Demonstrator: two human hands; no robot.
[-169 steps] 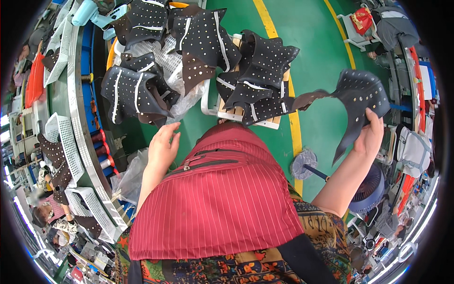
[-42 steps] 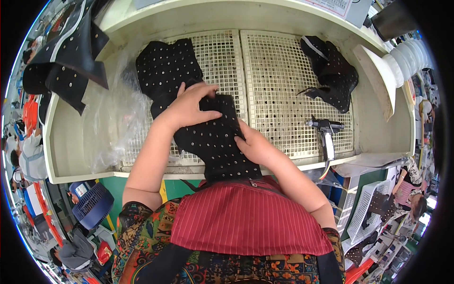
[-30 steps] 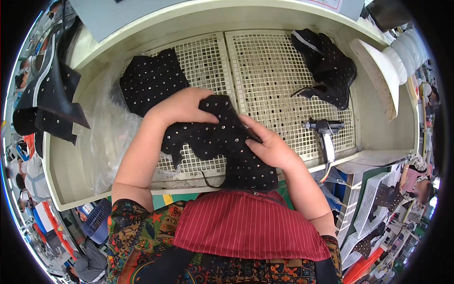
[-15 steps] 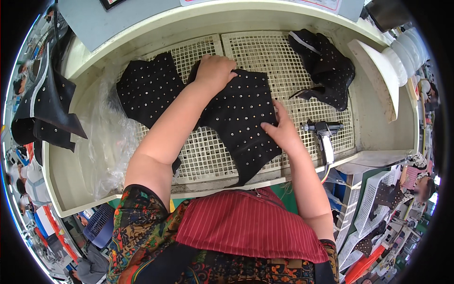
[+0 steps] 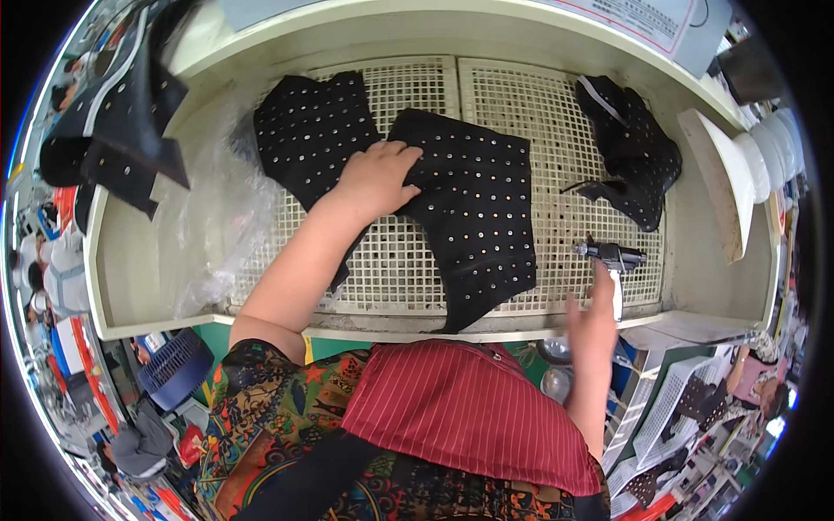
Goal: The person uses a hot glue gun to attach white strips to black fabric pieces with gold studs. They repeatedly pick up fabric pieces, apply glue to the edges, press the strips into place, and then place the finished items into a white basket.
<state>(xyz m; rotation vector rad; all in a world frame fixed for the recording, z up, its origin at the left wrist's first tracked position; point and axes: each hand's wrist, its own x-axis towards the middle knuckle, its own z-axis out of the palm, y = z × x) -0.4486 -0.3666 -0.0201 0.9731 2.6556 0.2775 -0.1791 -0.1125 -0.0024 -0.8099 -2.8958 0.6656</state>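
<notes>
My left hand [image 5: 375, 181] lies open, fingers spread, pressing on a black studded material piece [image 5: 478, 200]. Dotted with small shiny studs, this piece lies flat on the white plastic grating [image 5: 395, 282]. A second black studded piece [image 5: 314, 130] lies beside it on the left, partly hidden by my hand and forearm. My right hand [image 5: 593, 319], blurred, is over the front edge of the station with thumb and forefinger apart. It reaches up toward the handle of a black-and-silver spray gun [image 5: 615, 254]; whether it touches the handle is unclear.
A crumpled black studded piece [image 5: 630, 152] lies at the back right. Clear plastic film [image 5: 204, 234] covers the left side of the tray. More black pieces [image 5: 122, 122] hang over the left wall. On the right stands a white hood [image 5: 717, 187] with a ribbed duct.
My right hand has let go of the studded piece and moved right and nearer, toward the spray gun. My left hand has slid down to the piece's left part. The view has shifted slightly.
</notes>
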